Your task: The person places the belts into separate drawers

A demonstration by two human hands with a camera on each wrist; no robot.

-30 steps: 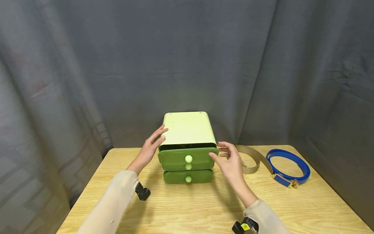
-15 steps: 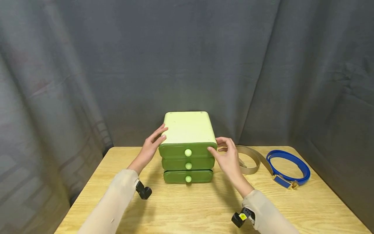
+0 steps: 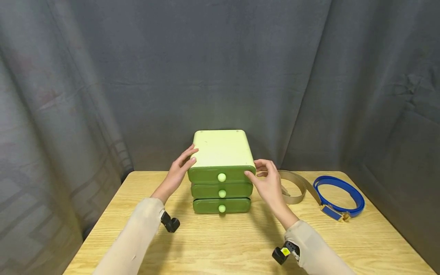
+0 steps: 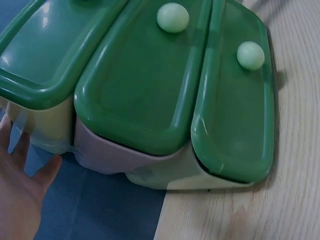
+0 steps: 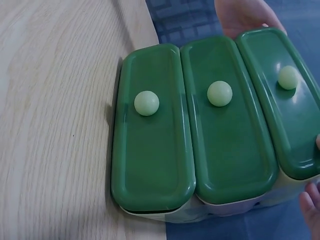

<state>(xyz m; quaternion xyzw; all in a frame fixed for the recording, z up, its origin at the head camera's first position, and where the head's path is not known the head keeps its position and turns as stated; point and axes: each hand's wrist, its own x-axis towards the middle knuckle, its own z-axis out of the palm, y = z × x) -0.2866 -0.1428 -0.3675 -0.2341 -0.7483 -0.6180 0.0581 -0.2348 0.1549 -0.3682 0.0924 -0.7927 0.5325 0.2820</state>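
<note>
A small drawer unit (image 3: 221, 149) with a pale yellow-green top stands at the middle back of the table. Its three green drawers, each with a round light green knob, are stacked one above another. The top drawer (image 3: 206, 175) sits flush under the top panel, and a thin dark line shows over the bottom drawer (image 3: 206, 206). My left hand (image 3: 174, 176) rests along the unit's left side, fingertips at the top edge. On the right, my right hand (image 3: 269, 187) touches the top drawer's front corner with its thumb, fingers bent along the unit's side.
To the right lie a coiled tan belt (image 3: 298, 182) and a coiled blue belt (image 3: 357, 198) with a gold-edged buckle. Both are on the wooden table (image 3: 220, 244). A grey curtain (image 3: 220, 68) hangs close behind the unit.
The top drawer, which stuck out with a dark gap above it, has slid back in under the top panel. My right hand moved back with it; my left hand stayed at the side.
</note>
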